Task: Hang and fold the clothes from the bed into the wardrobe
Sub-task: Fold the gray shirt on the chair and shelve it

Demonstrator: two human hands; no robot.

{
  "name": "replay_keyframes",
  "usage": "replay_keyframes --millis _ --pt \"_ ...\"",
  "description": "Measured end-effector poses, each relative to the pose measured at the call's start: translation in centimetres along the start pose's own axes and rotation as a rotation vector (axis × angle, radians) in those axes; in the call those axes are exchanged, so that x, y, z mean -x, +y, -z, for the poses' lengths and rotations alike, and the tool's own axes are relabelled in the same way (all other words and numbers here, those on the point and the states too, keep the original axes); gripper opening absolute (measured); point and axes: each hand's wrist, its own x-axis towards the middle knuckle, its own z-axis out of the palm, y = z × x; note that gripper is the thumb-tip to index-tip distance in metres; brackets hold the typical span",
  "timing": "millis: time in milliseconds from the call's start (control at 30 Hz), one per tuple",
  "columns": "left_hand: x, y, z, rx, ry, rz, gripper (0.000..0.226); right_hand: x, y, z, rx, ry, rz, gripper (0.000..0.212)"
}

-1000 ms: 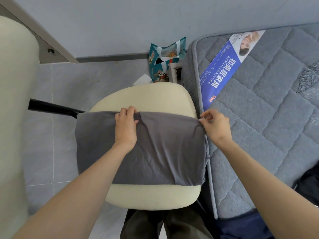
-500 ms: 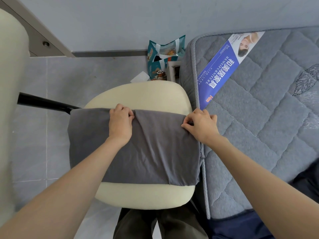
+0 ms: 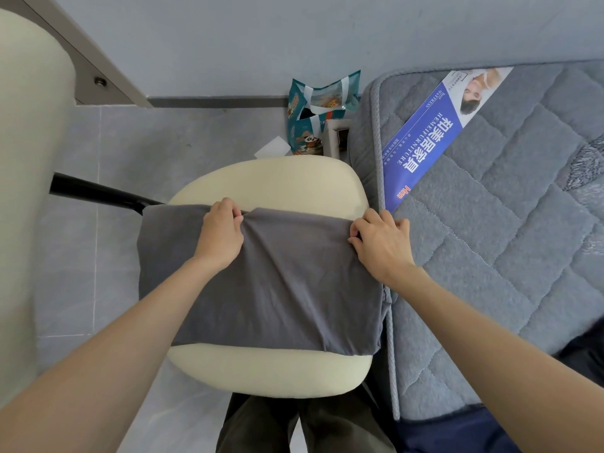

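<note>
Item: grey garment (image 3: 261, 289), folded to a broad rectangle. Laid flat across a cream chair seat (image 3: 271, 178) just beside the bed (image 3: 490, 273). Overhangs the seat at the left and reaches the mattress edge at the right. Mostly smooth, with a soft ridge and a few creases along the far edge.

Left hand (image 3: 222, 230): set on the far edge near the middle, fingers curled over the fold, pinching the cloth.

Right hand (image 3: 382, 243): set at the far right corner, fingers bent, gripping the cloth there.

Stage, as judged: mid-fold on this one piece. Already off the bed and doubled over at least once. Both hands on the far edge suggests either a further fold toward the near side or a straightening of that edge; cannot tell which.

Done, so far as visible: nothing hung, nothing stowed. No wardrobe and no hanger in view.

Left to do: finish this fold, then carry the piece to the wardrobe. More apparently waiting: dark clothing (image 3: 585, 354) at the right edge of the bed, largely cut off, kind not discernible. Navy fabric (image 3: 457, 433) at the near end of the bed, either clothing or bedding; cannot tell. Probably early to middle of the task overall.

Also present: blue printed label (image 3: 425, 142) lying on the mattress; teal bag (image 3: 313, 116) on the floor by the wall; black chair strut (image 3: 98, 191) at the left.
</note>
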Motion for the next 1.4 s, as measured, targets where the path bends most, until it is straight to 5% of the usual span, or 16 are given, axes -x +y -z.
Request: replay_keyframes --millis 267,533,800,1033,1167,1267,1400 --pt "0.0 0.1 0.4 -0.091 -0.022 -0.06 0.015 1.1 0.4 1.1 0.128 -0.033 -0.199 0.015" --pt "-1.2 -0.1 1.9 -0.142 0.0 -0.092 0.01 -0.4 -1.0 1.5 -0.14 0.033 -0.146 0.02" --pt "-2.5 0.6 1.4 -0.361 -0.045 -0.103 0.016 -1.9 -0.7 2.2 -0.277 -0.157 -0.27 0.016" --pt "-1.7 1.3 0.1 -0.479 0.005 -0.052 0.017 -1.2 0.8 2.4 -0.235 -0.154 -0.465 0.019" --pt "-0.1 1.7 -0.6 -0.265 0.18 -0.035 0.018 -0.4 -0.5 2.0 -0.057 0.117 -0.315 0.025" --pt "2.7 2.2 -2.4 -0.203 0.268 -0.232 0.035 1.4 -3.1 1.0 -0.166 0.263 -0.033 0.037" --pt "5.6 1.2 -5.7 -0.421 -0.044 -0.309 0.056 4.6 -4.5 -3.2 -0.08 0.056 0.149 0.062"
